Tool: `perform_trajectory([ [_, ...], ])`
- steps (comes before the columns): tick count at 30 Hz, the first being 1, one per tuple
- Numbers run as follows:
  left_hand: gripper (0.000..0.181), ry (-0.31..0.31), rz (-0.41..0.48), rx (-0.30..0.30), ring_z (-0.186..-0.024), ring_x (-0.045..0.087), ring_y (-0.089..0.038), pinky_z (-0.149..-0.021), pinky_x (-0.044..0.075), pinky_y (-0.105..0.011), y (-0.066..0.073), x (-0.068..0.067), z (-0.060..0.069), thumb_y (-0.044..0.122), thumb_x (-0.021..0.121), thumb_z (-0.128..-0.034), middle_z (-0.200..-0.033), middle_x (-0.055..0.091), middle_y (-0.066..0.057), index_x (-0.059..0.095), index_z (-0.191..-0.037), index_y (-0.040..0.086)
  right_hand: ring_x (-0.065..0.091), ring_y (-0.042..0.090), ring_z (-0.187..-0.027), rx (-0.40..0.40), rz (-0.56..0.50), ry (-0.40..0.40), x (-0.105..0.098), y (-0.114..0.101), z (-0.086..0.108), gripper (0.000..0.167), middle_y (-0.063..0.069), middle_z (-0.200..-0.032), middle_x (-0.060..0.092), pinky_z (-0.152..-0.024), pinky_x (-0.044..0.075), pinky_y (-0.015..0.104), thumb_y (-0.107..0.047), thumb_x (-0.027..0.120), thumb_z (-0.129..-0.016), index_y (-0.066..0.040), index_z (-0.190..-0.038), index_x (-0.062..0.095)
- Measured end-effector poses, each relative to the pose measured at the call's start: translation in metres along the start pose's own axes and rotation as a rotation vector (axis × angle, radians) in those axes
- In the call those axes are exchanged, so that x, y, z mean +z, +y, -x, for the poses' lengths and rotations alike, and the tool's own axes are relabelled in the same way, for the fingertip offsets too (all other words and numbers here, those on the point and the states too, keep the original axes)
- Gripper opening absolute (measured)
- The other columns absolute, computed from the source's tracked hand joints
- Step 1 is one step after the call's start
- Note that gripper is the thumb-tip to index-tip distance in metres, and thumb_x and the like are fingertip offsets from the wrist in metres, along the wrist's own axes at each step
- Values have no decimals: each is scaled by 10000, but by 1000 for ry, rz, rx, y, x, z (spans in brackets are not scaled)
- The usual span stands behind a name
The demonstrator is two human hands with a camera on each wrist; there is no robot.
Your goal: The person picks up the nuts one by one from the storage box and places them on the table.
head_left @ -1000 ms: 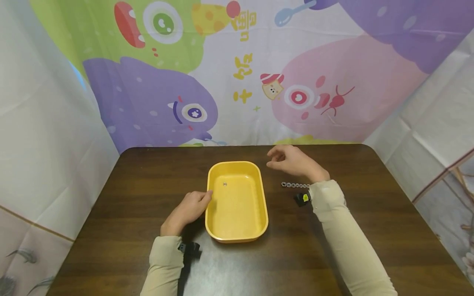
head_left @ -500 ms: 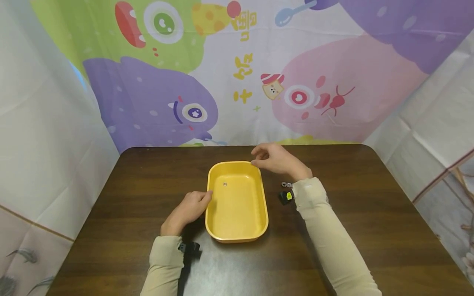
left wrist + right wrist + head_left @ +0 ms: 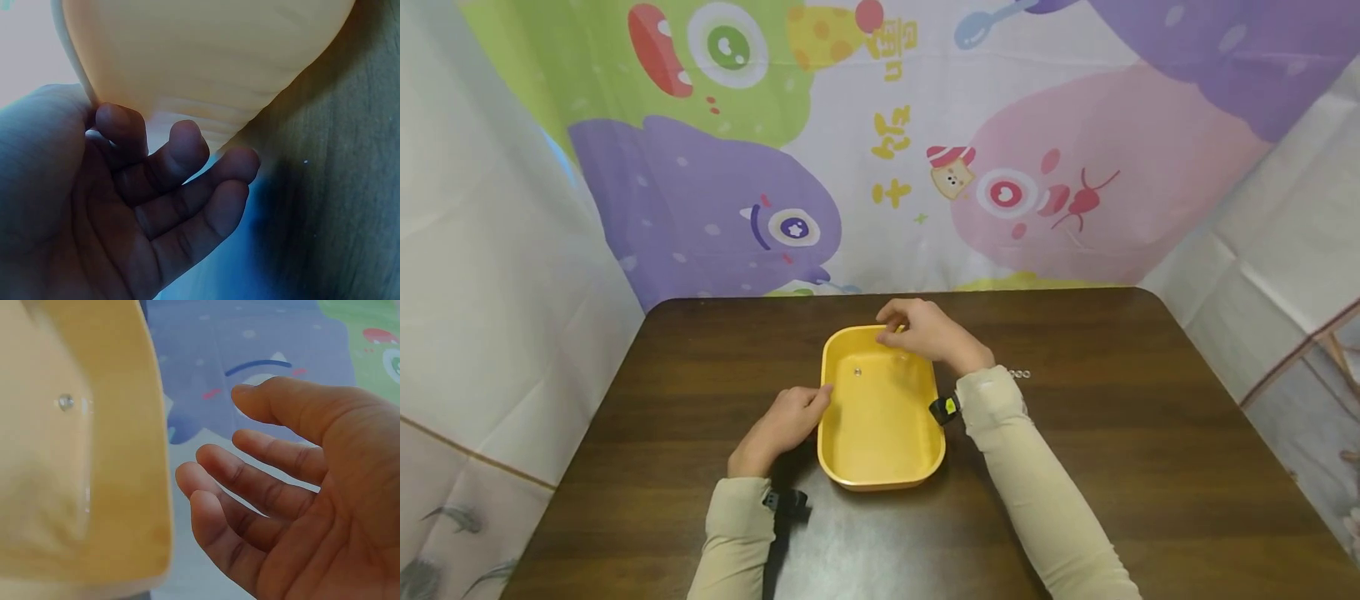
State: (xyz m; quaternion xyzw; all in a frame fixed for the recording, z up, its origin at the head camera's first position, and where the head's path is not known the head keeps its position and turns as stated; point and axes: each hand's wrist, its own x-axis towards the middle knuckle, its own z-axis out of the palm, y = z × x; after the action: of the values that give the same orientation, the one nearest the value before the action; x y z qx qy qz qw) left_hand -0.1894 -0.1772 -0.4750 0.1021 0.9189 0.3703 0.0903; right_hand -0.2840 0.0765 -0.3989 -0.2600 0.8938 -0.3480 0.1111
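A yellow plastic tray [image 3: 880, 425] lies on the table. My left hand [image 3: 782, 425] grips its left rim, thumb on the edge; in the left wrist view the fingers [image 3: 184, 150] curl against the outer wall. One small metal nut [image 3: 858, 372] rests on the tray floor, also visible in the right wrist view. Over the tray's far right corner hovers my right hand [image 3: 921, 332]. Its thumb and loosely bent fingers stand apart with nothing between them. To the right lies a row of small metal nuts [image 3: 1018, 374], partly hidden by the right sleeve.
The dark wooden table [image 3: 1150, 467] runs back to a cartoon-printed curtain [image 3: 880, 250]. Pale cloth panels [image 3: 497, 275] hang on both sides. A black wrist camera [image 3: 944, 408] on the right arm sits over the tray's right rim.
My right hand has moved left from beside the tray to above its far end. Its sleeve now covers other nuts of the row. The left hand keeps its grip on the rim.
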Motion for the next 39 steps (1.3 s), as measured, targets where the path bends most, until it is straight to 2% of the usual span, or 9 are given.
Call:
perform_trajectory([
  [11, 506, -2, 4, -4, -548, 501, -148, -572, 426, -295, -2, 0, 0, 340, 407, -1109, -603, 532, -3, 549, -676, 119, 680, 222, -1022, 3, -2, 2, 20, 4, -14, 340, 77, -1109, 723, -888, 551, 357, -254, 714, -979, -68, -1261, 675],
  [16, 513, -7, 8, -12, -545, 491, -151, -567, 417, -298, -2, -1, 0, 344, 402, -1111, -601, 525, -4, 549, -675, 117, 685, 196, -943, -5, 5, -28, 31, 3, -22, 335, 89, -1089, 725, -869, 555, 337, -235, 712, -978, -41, -1249, 670],
  [23, 497, -6, 2, 3, -539, 492, -154, -567, 424, -301, -2, -4, 2, 299, 410, -1112, -596, 524, -1, 549, -673, 113, 677, 144, -806, 28, 6, -80, 47, 3, -29, 335, 57, -1037, 719, -799, 557, 290, -238, 718, -974, -43, -1240, 663],
  [29, 494, -15, 2, -22, -541, 508, -160, -561, 439, -303, -3, -4, 4, 292, 409, -1115, -610, 543, -13, 552, -678, 113, 625, 137, -762, 12, 90, -123, 59, 2, -35, 315, 62, -992, 722, -736, 514, 250, -204, 711, -974, -28, -1233, 675],
  [39, 492, -16, -2, -3, -536, 502, -155, -565, 431, -299, 2, -1, -1, 282, 416, -1111, -593, 531, 0, 534, -662, 120, 617, 133, -764, -10, 103, -121, 61, 9, -35, 282, 85, -998, 730, -724, 504, 239, -142, 704, -975, -17, -1227, 684],
])
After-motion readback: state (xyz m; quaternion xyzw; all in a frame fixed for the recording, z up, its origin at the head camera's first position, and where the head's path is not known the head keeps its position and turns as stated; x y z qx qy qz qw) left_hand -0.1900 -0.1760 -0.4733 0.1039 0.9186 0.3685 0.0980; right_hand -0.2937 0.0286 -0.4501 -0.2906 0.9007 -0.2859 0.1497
